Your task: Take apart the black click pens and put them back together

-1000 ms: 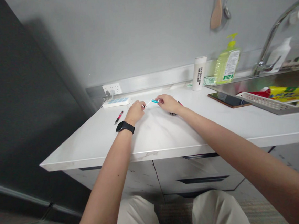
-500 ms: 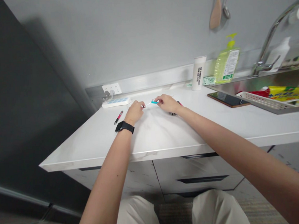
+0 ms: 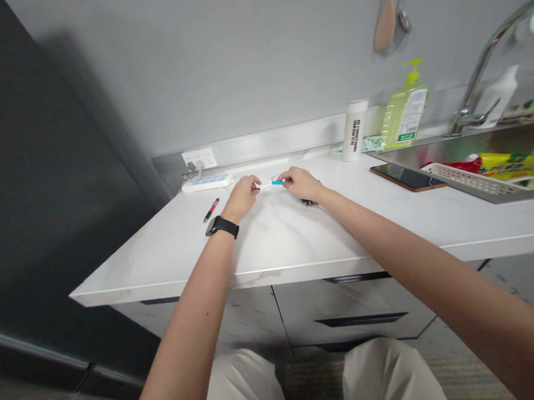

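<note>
My left hand (image 3: 243, 197), with a black watch on its wrist, pinches the dark end of a thin white stick that looks like a pen refill (image 3: 266, 186). The fingertips of my right hand (image 3: 303, 183) are closed on a short blue tube, which looks like a pen barrel (image 3: 277, 182). Stick and tube are nearly in line, and whether they are joined is too small to tell. A red and black pen (image 3: 211, 210) lies left of my left hand. Small dark items (image 3: 309, 202) lie partly hidden under my right wrist.
A power strip (image 3: 208, 183) lies at the back left of the white counter (image 3: 169, 251). To the right are a white bottle (image 3: 355, 131), a yellow-green pump bottle (image 3: 406, 115), a phone (image 3: 407, 177) and the sink with a perforated tray (image 3: 471, 178).
Both hands have shifted very slightly, the right one a little to the right. Their grips look the same.
</note>
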`<state>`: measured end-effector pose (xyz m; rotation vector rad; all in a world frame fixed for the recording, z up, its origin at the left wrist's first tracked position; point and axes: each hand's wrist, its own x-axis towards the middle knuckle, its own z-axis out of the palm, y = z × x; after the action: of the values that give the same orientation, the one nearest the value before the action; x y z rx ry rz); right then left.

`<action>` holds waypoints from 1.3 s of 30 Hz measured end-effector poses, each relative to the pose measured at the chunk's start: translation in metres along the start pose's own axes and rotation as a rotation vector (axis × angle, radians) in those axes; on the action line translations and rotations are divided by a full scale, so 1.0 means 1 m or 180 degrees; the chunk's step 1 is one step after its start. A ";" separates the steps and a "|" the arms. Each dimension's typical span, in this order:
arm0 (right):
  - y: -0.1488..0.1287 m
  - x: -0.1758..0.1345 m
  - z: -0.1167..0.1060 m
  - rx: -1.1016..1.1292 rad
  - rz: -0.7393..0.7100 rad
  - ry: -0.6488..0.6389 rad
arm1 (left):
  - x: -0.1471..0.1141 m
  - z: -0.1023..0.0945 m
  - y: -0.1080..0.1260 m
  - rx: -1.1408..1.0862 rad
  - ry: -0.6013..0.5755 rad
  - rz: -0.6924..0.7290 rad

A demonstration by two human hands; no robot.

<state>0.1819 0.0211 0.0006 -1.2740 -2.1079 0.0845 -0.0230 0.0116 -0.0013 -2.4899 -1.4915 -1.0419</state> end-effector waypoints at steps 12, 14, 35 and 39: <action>-0.005 0.002 0.003 0.0810 0.0006 0.0196 | 0.000 0.001 0.011 -0.1017 -0.0218 -0.0205; -0.005 0.003 0.002 0.1313 0.0288 0.0259 | 0.001 0.001 0.011 -0.1144 -0.0243 -0.0214; -0.011 0.002 -0.005 0.3421 0.0498 0.0269 | -0.002 0.014 0.021 -0.2392 -0.0601 -0.0763; -0.011 0.001 -0.006 0.3524 0.0424 0.0160 | -0.005 0.013 0.027 -0.2674 -0.0767 -0.0766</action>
<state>0.1764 0.0149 0.0100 -0.6871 -1.4849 1.0879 0.0040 -0.0018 -0.0066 -3.1069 -1.7025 -1.7651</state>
